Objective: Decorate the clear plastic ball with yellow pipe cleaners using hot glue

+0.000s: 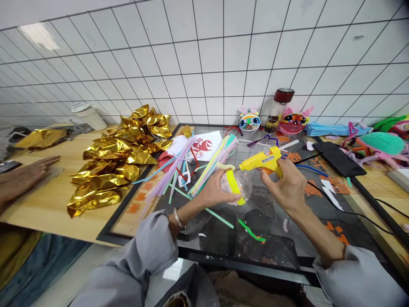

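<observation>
My left fingers [229, 197] are curled around the clear ball [247, 184], which I hold up above the bench [217, 243]; a yellow band [235, 186] wraps it. My right fingers [268, 180] are closed around the handle of the yellow glue gun [263, 161], its nozzle just beside the ball's top; I cannot tell if they touch. Pastel stems [212, 166] lie beyond my left hand, a green strip [251, 231] nearer me, gold foil [108, 157] off to the left.
</observation>
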A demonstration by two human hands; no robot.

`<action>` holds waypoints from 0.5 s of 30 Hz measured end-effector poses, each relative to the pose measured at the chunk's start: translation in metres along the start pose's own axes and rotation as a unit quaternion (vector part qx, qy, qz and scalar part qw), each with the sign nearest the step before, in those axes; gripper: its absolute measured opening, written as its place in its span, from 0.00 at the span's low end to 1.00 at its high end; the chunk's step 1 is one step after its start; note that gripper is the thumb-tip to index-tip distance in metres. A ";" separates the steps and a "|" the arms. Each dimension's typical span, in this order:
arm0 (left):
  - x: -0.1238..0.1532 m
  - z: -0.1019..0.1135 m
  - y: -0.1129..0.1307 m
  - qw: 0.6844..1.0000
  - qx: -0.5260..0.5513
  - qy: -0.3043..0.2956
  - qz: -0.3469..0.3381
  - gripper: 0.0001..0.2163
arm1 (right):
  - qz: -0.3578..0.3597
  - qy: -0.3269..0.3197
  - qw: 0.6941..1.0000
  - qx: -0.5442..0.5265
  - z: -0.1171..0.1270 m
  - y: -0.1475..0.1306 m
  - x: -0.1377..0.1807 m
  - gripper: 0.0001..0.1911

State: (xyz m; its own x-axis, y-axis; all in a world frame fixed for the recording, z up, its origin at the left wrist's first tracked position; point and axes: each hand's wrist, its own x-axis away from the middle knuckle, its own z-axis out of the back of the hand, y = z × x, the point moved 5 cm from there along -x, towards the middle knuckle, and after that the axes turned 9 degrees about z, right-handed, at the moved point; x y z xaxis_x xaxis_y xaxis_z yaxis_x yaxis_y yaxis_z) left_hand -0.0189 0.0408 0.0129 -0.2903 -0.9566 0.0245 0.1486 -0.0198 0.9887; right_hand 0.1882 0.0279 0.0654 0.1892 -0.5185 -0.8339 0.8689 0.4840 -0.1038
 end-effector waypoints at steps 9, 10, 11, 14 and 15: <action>0.001 -0.002 0.005 1.000 -0.004 -0.015 0.000 0.40 | -0.004 -0.007 1.000 -0.005 0.002 -0.001 0.000 0.08; 0.001 -0.003 0.005 1.000 -0.001 -0.019 -0.003 0.40 | -0.005 -0.006 1.000 -0.010 0.003 -0.001 0.000 0.08; 0.001 -0.003 0.005 1.000 -0.001 -0.021 -0.004 0.40 | -0.007 -0.005 1.000 -0.014 0.003 -0.001 0.000 0.07; 0.001 -0.002 0.005 1.000 -0.011 -0.014 -0.002 0.39 | -0.010 -0.013 1.000 -0.024 0.005 0.000 0.001 0.07; 0.001 -0.002 0.005 1.000 -0.013 -0.010 -0.002 0.39 | -0.011 -0.017 0.999 -0.028 0.006 0.000 0.001 0.08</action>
State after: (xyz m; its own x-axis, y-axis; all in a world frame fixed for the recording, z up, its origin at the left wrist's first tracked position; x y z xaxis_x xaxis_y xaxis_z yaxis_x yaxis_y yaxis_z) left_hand -0.0171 0.0391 0.0178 -0.3104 -0.9503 0.0230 0.1716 -0.0322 0.9846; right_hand 0.1914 0.0235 0.0676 0.1869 -0.5527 -0.8122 0.8463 0.5104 -0.1526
